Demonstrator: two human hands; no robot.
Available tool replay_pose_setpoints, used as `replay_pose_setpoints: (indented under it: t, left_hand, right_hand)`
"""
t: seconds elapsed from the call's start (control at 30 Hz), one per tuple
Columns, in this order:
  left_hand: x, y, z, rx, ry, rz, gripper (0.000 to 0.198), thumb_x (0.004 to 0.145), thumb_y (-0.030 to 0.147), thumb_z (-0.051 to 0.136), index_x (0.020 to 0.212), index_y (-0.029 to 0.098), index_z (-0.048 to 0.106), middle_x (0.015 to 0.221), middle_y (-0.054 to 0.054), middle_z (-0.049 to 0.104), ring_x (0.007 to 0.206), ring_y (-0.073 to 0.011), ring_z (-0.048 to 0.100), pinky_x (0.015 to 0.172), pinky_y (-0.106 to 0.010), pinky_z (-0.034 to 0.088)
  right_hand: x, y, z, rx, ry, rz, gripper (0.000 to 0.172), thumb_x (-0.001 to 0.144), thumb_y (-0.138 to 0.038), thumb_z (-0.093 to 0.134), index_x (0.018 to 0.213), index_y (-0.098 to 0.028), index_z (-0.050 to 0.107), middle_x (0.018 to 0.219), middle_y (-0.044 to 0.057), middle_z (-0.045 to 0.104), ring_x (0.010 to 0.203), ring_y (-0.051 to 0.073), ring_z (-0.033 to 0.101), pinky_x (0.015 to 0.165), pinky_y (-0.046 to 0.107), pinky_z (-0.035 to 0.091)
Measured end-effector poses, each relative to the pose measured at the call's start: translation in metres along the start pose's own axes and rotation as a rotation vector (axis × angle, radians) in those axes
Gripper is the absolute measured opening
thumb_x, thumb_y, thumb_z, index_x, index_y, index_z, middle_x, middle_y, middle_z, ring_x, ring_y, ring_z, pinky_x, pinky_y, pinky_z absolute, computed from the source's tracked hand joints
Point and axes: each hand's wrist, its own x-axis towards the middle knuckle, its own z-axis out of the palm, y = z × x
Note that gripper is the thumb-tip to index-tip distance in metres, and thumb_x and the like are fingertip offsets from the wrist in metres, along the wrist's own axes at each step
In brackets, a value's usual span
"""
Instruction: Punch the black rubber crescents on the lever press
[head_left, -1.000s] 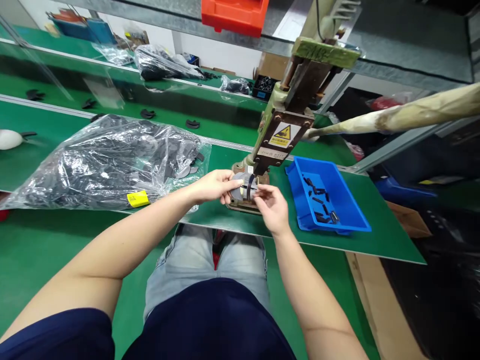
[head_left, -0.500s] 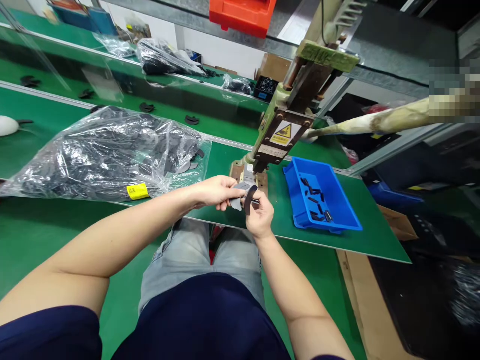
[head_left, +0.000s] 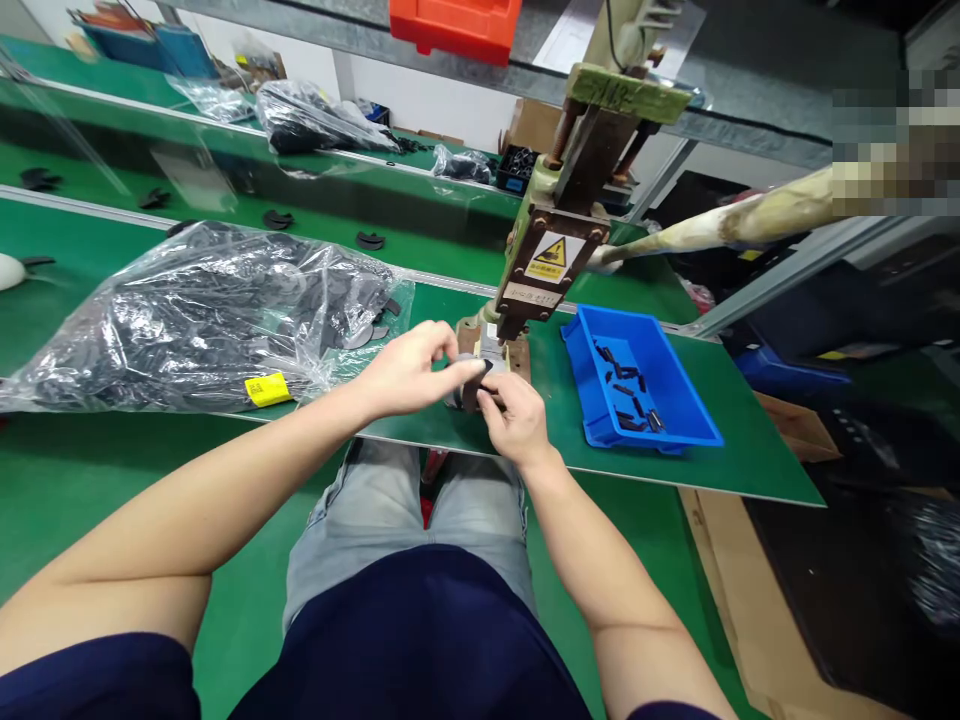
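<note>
Dark piece [head_left: 471,394] near the base of the press [head_left: 555,262], over the worktop [head_left: 757,430]: my left hand [head_left: 415,368] is clamped on it, my right hand [head_left: 517,415] pinching it too. Blue bin [head_left: 686,390] at right; clear bag [head_left: 187,320] at left.

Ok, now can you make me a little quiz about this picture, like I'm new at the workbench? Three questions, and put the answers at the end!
1. What colour is the tray that has small black pieces in it? A) red B) blue C) white
2. True or false: the bag lies to the left of the press.
3. Fill the gap with "top" or "base": the left hand and right hand are close together by a dark part, near the press's ____.

Key: 1. B; 2. True; 3. base
</note>
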Motion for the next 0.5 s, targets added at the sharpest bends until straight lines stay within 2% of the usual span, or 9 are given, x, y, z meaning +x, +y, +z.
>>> replay_pose_setpoints:
  t: [0.07, 0.1, 0.2, 0.27, 0.37, 0.43, 0.5]
  left_hand:
    - [0.000, 0.000, 0.006, 0.004, -0.082, 0.060, 0.038, 0.095, 0.051, 0.068, 0.074, 0.021, 0.059, 0.079, -0.001, 0.059, 0.072, -0.0156, 0.054, 0.068, -0.030, 0.040]
    - [0.001, -0.001, 0.009, -0.014, -0.115, 0.048, 0.039, 0.095, 0.050, 0.067, 0.071, 0.021, 0.057, 0.075, 0.000, 0.056, 0.069, -0.0151, 0.051, 0.066, -0.030, 0.038]
    - [0.003, -0.009, 0.018, -0.110, -0.176, -0.077, 0.041, 0.095, 0.050, 0.067, 0.068, 0.021, 0.053, 0.067, 0.002, 0.049, 0.062, -0.0137, 0.044, 0.058, -0.029, 0.032]
    - [0.003, -0.014, 0.023, -0.184, -0.154, -0.147, 0.039, 0.092, 0.052, 0.072, 0.074, 0.021, 0.055, 0.067, 0.004, 0.049, 0.061, -0.0124, 0.043, 0.056, -0.027, 0.031]
    - [0.001, -0.016, 0.028, -0.378, -0.088, -0.258, 0.042, 0.085, 0.054, 0.083, 0.099, 0.021, 0.063, 0.079, 0.003, 0.060, 0.064, -0.0115, 0.052, 0.055, -0.024, 0.039]
    - [0.000, -0.017, 0.029, -0.575, -0.203, -0.331, 0.049, 0.084, 0.059, 0.084, 0.107, 0.020, 0.065, 0.086, 0.001, 0.065, 0.067, -0.0122, 0.058, 0.055, -0.024, 0.048]
    - [0.002, -0.024, 0.030, -0.715, -0.331, -0.368, 0.050, 0.085, 0.062, 0.083, 0.102, 0.017, 0.069, 0.084, -0.001, 0.066, 0.064, -0.0120, 0.060, 0.054, -0.024, 0.052]
  right_hand:
    - [-0.001, 0.001, 0.001, -0.023, -0.005, -0.040, 0.014, 0.104, -0.029, 0.057, 0.104, -0.022, 0.069, 0.096, 0.008, 0.076, 0.089, 0.020, 0.068, 0.084, 0.039, 0.056]
    - [-0.001, 0.002, 0.001, -0.032, -0.007, -0.058, 0.014, 0.104, -0.028, 0.057, 0.104, -0.022, 0.069, 0.097, 0.008, 0.077, 0.090, 0.020, 0.068, 0.084, 0.039, 0.056]
    - [-0.004, 0.002, 0.001, -0.027, 0.002, -0.075, 0.013, 0.103, -0.026, 0.057, 0.105, -0.022, 0.069, 0.100, 0.009, 0.077, 0.092, 0.021, 0.069, 0.086, 0.040, 0.057]
    - [-0.006, 0.003, 0.000, 0.002, 0.031, -0.062, 0.012, 0.103, -0.026, 0.058, 0.106, -0.022, 0.070, 0.099, 0.008, 0.077, 0.094, 0.021, 0.070, 0.087, 0.040, 0.058]
    - [-0.007, 0.003, 0.000, 0.063, 0.082, -0.010, 0.014, 0.103, -0.026, 0.060, 0.110, -0.023, 0.071, 0.103, 0.008, 0.078, 0.098, 0.020, 0.073, 0.088, 0.040, 0.060]
    - [-0.007, 0.004, -0.001, 0.095, 0.082, 0.008, 0.015, 0.103, -0.026, 0.061, 0.113, -0.024, 0.072, 0.106, 0.007, 0.079, 0.100, 0.020, 0.074, 0.091, 0.040, 0.062]
    - [-0.007, 0.006, -0.004, 0.105, 0.068, 0.022, 0.021, 0.102, -0.027, 0.062, 0.121, -0.025, 0.071, 0.114, 0.008, 0.078, 0.108, 0.021, 0.075, 0.096, 0.041, 0.063]
